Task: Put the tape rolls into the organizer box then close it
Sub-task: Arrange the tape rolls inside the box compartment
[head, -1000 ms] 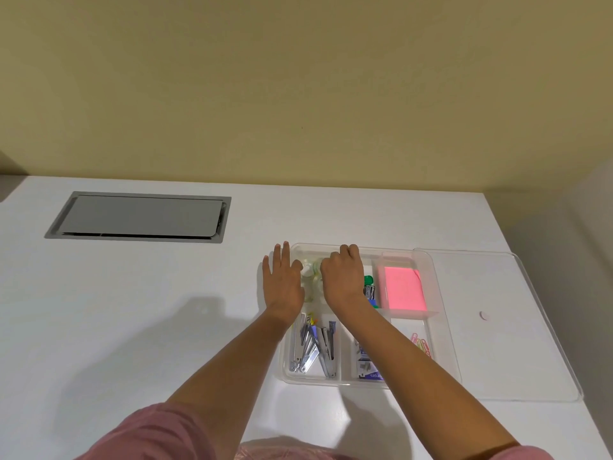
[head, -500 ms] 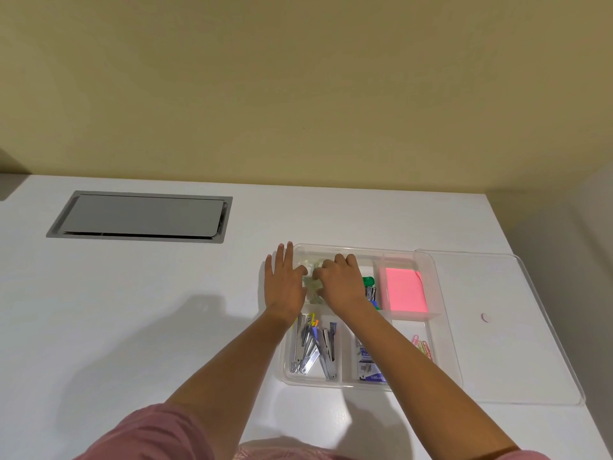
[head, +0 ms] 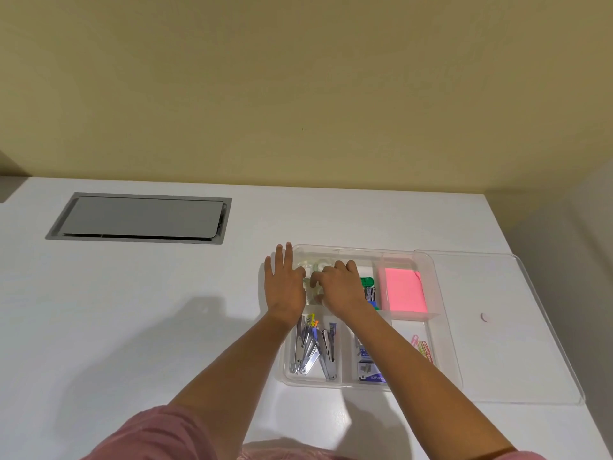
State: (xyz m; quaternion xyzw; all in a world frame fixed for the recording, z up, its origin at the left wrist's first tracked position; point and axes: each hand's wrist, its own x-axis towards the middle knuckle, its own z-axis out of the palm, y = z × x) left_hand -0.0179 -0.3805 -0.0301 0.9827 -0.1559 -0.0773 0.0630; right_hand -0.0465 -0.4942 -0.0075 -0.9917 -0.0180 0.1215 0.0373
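Writing: small blue-and-white staple boxes [head: 367, 366] in the near-middle compartment carry print, too small and inverted to read. No other legible labels.

Clear plastic compartmented organizer box [head: 444, 330] sits open on the white table [head: 132, 310]; its clear flat lid [head: 517, 343] lies just beside it on the right, partly under its edge.

Clear tape rolls [head: 315, 265] lie in the far-left compartment, partly hidden by both hands.

Left hand [head: 284, 283]: flat, fingers extended and slightly spread, over the box's left wall, thumb toward the rolls. Holds nothing visible.

Right hand [head: 340, 288]: fingers curled down onto the rolls, touching them; whether it pinches one, cannot tell.

Other contents: pink sticky-note pad [head: 403, 290], metal staplers [head: 313, 350], coloured paper clips [head: 422, 346], green clip [head: 366, 281].
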